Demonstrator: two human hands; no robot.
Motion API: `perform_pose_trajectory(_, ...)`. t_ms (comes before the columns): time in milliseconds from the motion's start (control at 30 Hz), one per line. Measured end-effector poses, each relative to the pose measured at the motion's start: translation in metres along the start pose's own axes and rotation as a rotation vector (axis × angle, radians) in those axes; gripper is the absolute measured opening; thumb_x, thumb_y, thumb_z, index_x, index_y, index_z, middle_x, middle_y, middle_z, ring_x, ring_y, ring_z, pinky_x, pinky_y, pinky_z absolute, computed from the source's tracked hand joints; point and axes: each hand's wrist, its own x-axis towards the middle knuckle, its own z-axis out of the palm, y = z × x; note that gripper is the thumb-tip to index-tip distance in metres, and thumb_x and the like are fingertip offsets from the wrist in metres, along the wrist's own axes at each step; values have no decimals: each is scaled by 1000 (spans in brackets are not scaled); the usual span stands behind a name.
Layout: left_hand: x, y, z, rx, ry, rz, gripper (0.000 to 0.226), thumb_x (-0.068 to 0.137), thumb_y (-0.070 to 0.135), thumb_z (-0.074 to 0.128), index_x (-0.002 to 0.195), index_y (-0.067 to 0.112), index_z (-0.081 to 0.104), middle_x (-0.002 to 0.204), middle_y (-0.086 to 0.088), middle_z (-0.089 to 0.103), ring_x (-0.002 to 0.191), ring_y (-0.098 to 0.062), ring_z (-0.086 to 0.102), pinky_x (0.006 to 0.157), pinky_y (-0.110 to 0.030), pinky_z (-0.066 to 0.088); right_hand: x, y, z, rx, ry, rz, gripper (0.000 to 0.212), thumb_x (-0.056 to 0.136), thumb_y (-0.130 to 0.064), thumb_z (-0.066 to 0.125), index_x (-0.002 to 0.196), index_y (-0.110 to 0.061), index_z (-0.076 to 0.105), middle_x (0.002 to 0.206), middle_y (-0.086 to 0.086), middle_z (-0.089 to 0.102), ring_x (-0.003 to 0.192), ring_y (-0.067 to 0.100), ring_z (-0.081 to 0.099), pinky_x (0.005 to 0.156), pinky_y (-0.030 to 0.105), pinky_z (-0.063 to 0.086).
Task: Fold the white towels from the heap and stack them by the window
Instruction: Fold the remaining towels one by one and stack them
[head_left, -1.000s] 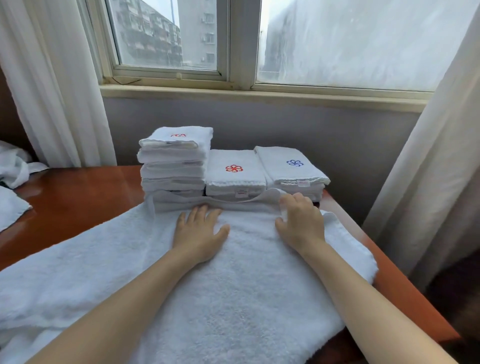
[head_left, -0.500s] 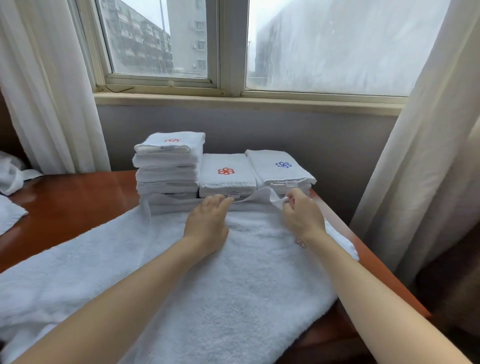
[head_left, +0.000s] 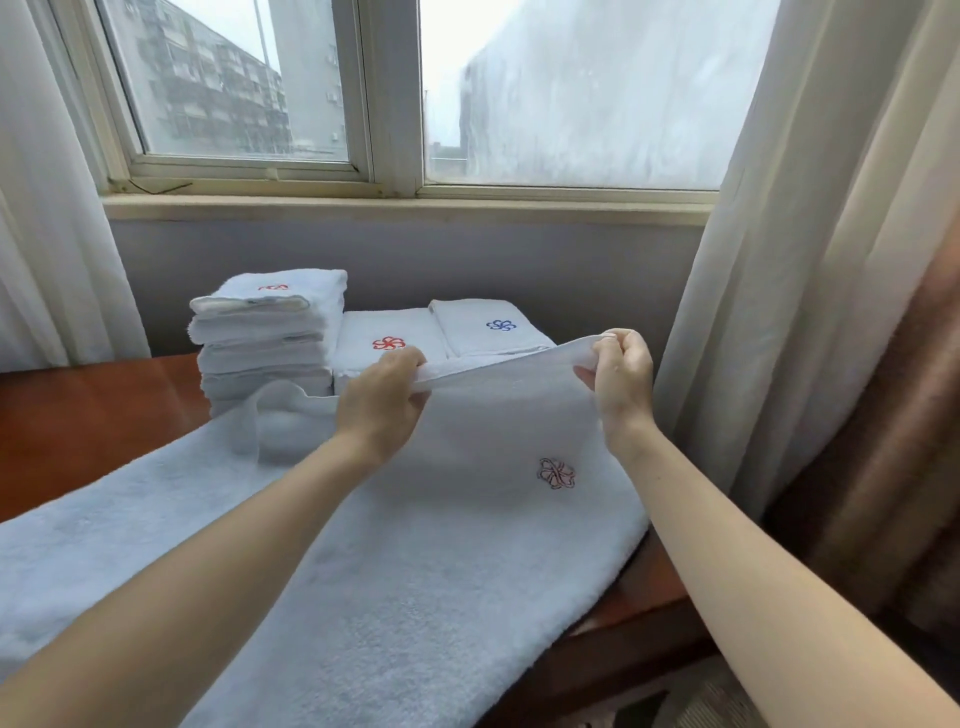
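A large white towel (head_left: 395, 561) lies spread across the wooden table (head_left: 88, 421), a small flower emblem showing through near its right side. My left hand (head_left: 382, 395) and my right hand (head_left: 621, 374) each pinch its far edge and hold that edge lifted above the table. Behind the lifted edge, under the window (head_left: 395, 93), stand folded white towels: a tall stack (head_left: 270, 332) on the left, a folded towel with a red flower (head_left: 387, 338) in the middle, and one with a blue flower (head_left: 493, 325) on the right.
White curtains hang at both sides, the right curtain (head_left: 769, 291) close to my right hand. The table's right edge (head_left: 639, 608) runs just past the towel. The window sill (head_left: 405, 205) lies above the stacks.
Both hands went from resting flat on the towel to pinching its far edge, then raised that edge off the table. The emblem now shows through the lifted part.
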Motion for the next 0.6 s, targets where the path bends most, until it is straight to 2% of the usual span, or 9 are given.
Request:
perform_pose_trajectory(100,-3,6,-13,-20,66,60,17,87,12,63,103,12,57,108,-5,63,90,-36,60,66,-38,41,0,0,0,50,1,23,17,93,-6,41,82,-17,50,79,-5,47,66,0,49,80,30,54)
perform_pose_trajectory(167,-9,10,-18,13,31,112,15,85,11,61,99,14,57,104,-4,63,88,-35,60,66,-37,42,-1,2,-1,50,10,28,18,92,-6,40,81,-17,48,76,-5,45,57,-4,49,73,29,51)
perform_pose_trajectory(300,-27,15,-16,96,-176,185,16,86,19,62,101,17,57,102,-1,63,91,-32,61,64,-33,37,-7,11,-11,-21,30,39,17,91,-10,38,76,-17,45,73,-5,43,63,6,42,68,32,44)
perform_pose_trajectory(400,-41,19,-12,152,-332,213,25,88,33,63,110,24,56,106,7,62,96,-23,61,66,-30,34,-17,16,-22,-141,22,24,12,79,-24,36,74,-16,43,73,-3,44,68,14,40,64,32,38)
perform_pose_trajectory(500,-54,23,-8,128,-496,239,36,86,55,62,115,33,57,100,14,59,87,-12,56,67,-27,36,-26,18,-34,-353,-47,82,32,72,-39,32,73,-11,47,73,6,52,73,23,46,67,37,38)
perform_pose_trajectory(567,-61,25,-7,96,-589,247,44,82,72,54,112,40,59,96,15,56,82,-8,54,73,-27,43,-32,20,-43,-614,-133,120,43,77,-45,33,76,-7,52,76,10,58,78,29,54,76,40,43)
perform_pose_trajectory(600,-62,26,-8,83,-614,240,50,80,80,47,110,42,61,96,15,55,83,-7,54,76,-28,45,-34,22,-47,-760,-163,111,40,82,-43,36,78,-8,55,77,7,61,81,29,57,83,41,44)
